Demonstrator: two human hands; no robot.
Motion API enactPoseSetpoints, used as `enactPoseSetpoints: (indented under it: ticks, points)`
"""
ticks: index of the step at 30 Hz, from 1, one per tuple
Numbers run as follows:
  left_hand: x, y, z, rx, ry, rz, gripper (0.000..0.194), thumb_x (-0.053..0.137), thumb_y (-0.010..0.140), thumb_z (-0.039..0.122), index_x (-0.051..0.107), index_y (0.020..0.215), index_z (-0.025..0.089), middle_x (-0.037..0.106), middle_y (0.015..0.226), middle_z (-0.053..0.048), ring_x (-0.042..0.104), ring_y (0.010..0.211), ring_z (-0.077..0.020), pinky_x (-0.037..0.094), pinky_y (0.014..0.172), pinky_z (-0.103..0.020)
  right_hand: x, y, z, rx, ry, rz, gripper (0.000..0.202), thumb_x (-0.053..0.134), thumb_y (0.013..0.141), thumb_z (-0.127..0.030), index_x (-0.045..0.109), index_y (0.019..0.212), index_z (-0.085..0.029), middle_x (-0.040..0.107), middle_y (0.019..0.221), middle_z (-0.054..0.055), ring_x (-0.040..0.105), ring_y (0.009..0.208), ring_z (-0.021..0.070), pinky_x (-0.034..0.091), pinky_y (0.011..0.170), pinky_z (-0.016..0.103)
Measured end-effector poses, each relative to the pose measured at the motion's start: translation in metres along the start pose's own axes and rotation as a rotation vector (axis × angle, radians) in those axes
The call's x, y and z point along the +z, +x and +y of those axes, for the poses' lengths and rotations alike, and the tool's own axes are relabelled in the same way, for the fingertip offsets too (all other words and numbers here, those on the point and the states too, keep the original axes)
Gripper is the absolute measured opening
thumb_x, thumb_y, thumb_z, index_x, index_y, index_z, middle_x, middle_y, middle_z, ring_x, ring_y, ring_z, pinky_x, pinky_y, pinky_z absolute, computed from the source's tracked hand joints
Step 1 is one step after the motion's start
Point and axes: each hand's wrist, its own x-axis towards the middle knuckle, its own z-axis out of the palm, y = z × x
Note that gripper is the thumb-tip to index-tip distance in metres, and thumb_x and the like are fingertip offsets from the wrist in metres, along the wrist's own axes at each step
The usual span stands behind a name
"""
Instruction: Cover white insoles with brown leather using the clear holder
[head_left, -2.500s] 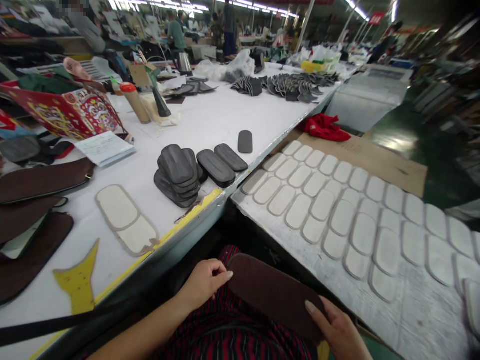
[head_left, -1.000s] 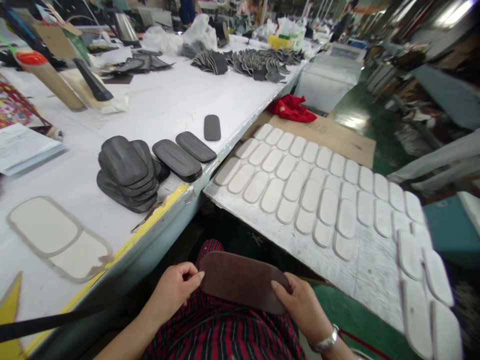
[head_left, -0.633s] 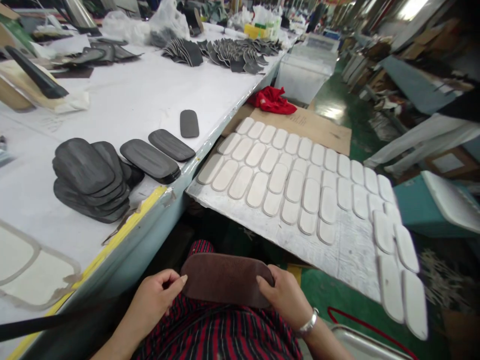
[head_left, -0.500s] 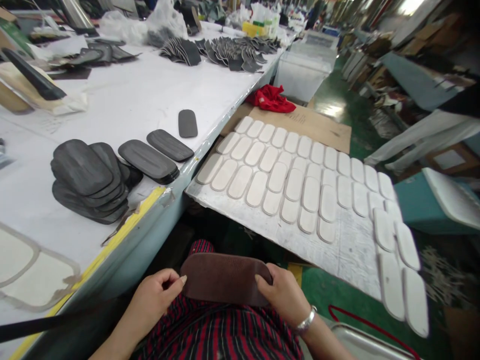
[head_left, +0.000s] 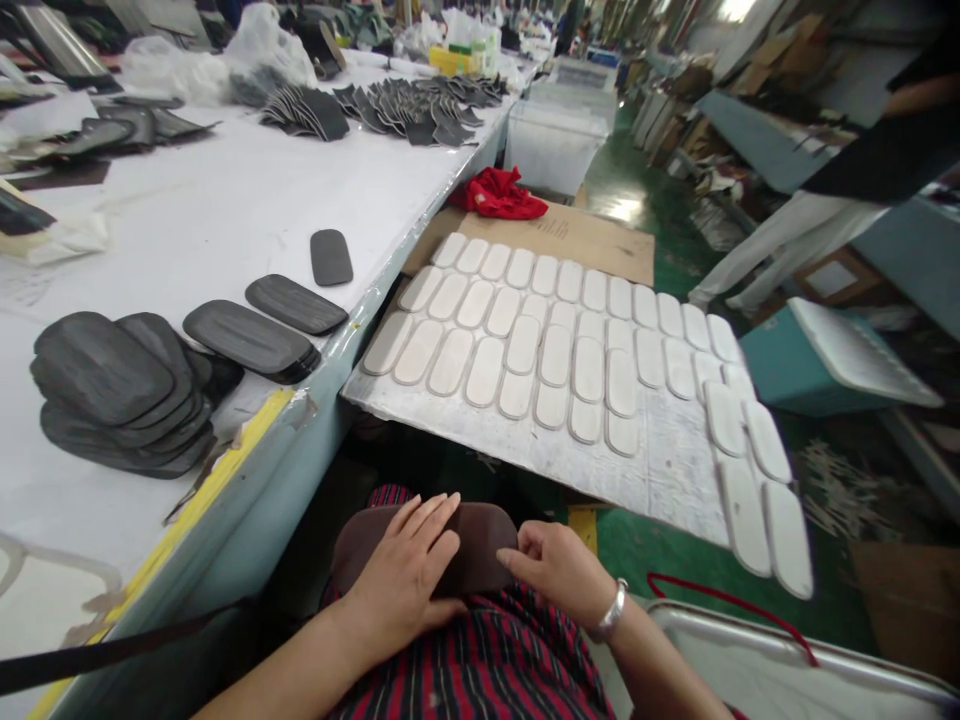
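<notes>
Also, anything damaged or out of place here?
Yes: the yellow tape along the table edge looks ragged beside the dark stack, and pale scraps litter the floor. The visible part of the brown pad looks undamaged.

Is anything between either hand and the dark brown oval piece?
Nothing visible: the left hand lies directly on the brown piece, and the right hand holds its right end.

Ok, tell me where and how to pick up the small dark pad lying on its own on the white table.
Come from above and pinch the small dark pad across its two long sides, around mid-length. It lies flat and looks thin, so those edges probably offer the best hold; its near end faces the neighbouring dark pad, leaving less room there.
</notes>
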Motion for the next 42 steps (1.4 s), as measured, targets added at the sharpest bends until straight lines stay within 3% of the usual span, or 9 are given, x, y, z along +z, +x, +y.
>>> enactPoseSetpoints:
  ticks: [3, 6, 9, 16, 24, 31, 35, 38, 42]
  points:
    - [0.004, 0.001, -0.003, -0.011, -0.024, 0.001, 0.038, 0.067, 0.062, 0.039, 0.051, 0.089, 0.018, 0.038, 0.134, -0.014, 0.033, 0.123, -0.0274, 0.023, 0.103, -0.049, 0.008, -0.001, 0.0, 0.018, 0.124, -0.025, 0.027, 0.046, 0.08, -0.041, 0.05, 0.065, -0.018, 0.052, 0.048, -0.004, 0.047, 0.039, 0.0092, 0.026, 0.04, 0.02]
    - [0.007, 0.001, -0.005, -0.022, -0.045, 0.033, 0.041, 0.067, 0.06, 0.033, 0.049, 0.093, 0.017, 0.043, 0.129, -0.015, 0.036, 0.121, -0.0274, 0.024, 0.103, -0.05, 0.013, -0.001, -0.012, -0.2, -0.068, 0.154, 0.025, 0.045, 0.082, -0.033, 0.048, 0.062, -0.018, 0.052, 0.056, -0.002, 0.047, 0.051, 0.0096, 0.027, 0.049, 0.021]
    - [0.009, 0.0, -0.004, -0.029, -0.055, 0.06, 0.041, 0.066, 0.06, 0.028, 0.047, 0.095, 0.017, 0.045, 0.127, -0.015, 0.036, 0.121, -0.0278, 0.023, 0.103, -0.052, 0.011, -0.003, -0.014, -0.351, -0.142, 0.188, 0.023, 0.043, 0.084, -0.028, 0.045, 0.063, -0.018, 0.05, 0.06, -0.003, 0.044, 0.056, 0.0093, 0.028, 0.054, 0.021]
    - [0.003, 0.009, 0.006, -0.082, -0.059, 0.041, 0.039, 0.065, 0.061, 0.034, 0.049, 0.093, 0.019, 0.046, 0.125, -0.013, 0.037, 0.119, -0.028, 0.02, 0.104, -0.052, 0.01, -0.002, 0.016, -0.14, -0.064, 0.203, 0.027, 0.048, 0.082, -0.035, 0.044, 0.061, -0.019, 0.049, 0.054, -0.004, 0.042, 0.051, 0.0093, 0.024, 0.049, 0.021]
    - [0.008, 0.021, 0.015, -0.082, -0.001, -0.018, 0.048, 0.07, 0.059, 0.04, 0.05, 0.096, 0.018, 0.046, 0.125, -0.011, 0.037, 0.119, -0.0274, 0.017, 0.104, -0.052, 0.01, 0.007, 0.016, -0.075, -0.021, 0.228, 0.03, 0.053, 0.077, -0.041, 0.047, 0.057, -0.019, 0.047, 0.05, -0.004, 0.04, 0.048, 0.0088, 0.024, 0.046, 0.022]
    - [0.008, 0.008, 0.019, 0.017, 0.068, 0.029, 0.05, 0.065, 0.065, 0.049, 0.054, 0.105, 0.019, 0.038, 0.133, -0.011, 0.029, 0.123, -0.031, 0.015, 0.103, -0.055, 0.009, 0.005, 0.055, 0.071, 0.637, 0.008, 0.034, 0.04, 0.081, -0.049, 0.043, 0.065, -0.019, 0.045, 0.047, -0.007, 0.04, 0.034, 0.0062, 0.028, 0.036, 0.018]
    - [0.012, 0.0, 0.028, 0.177, 0.064, 0.093, 0.026, 0.051, 0.082, 0.029, 0.056, 0.107, 0.023, 0.054, 0.115, -0.005, 0.043, 0.11, -0.0221, 0.027, 0.1, -0.044, 0.021, -0.003, 0.064, 0.057, 0.759, 0.025, 0.032, 0.045, 0.079, -0.047, 0.043, 0.067, -0.018, 0.048, 0.05, -0.008, 0.041, 0.036, 0.0049, 0.03, 0.037, 0.017]
    - [0.019, -0.005, 0.033, 0.205, 0.105, 0.075, 0.031, 0.045, 0.084, 0.016, 0.053, 0.114, 0.023, 0.057, 0.11, -0.003, 0.046, 0.101, -0.0197, 0.033, 0.092, -0.038, 0.03, -0.005, 0.063, 0.03, 0.761, 0.042, 0.03, 0.044, 0.08, -0.046, 0.044, 0.069, -0.018, 0.05, 0.054, -0.007, 0.045, 0.04, 0.0056, 0.036, 0.042, 0.018]
    - [0.03, -0.011, 0.035, 0.201, 0.151, 0.087, 0.035, 0.044, 0.085, 0.017, 0.05, 0.119, 0.021, 0.055, 0.115, -0.005, 0.045, 0.102, -0.0218, 0.033, 0.09, -0.039, 0.04, -0.002, 0.058, -0.056, 0.737, 0.146, 0.026, 0.053, 0.076, -0.041, 0.048, 0.087, -0.017, 0.059, 0.074, 0.0, 0.058, 0.062, 0.0114, 0.047, 0.059, 0.026]
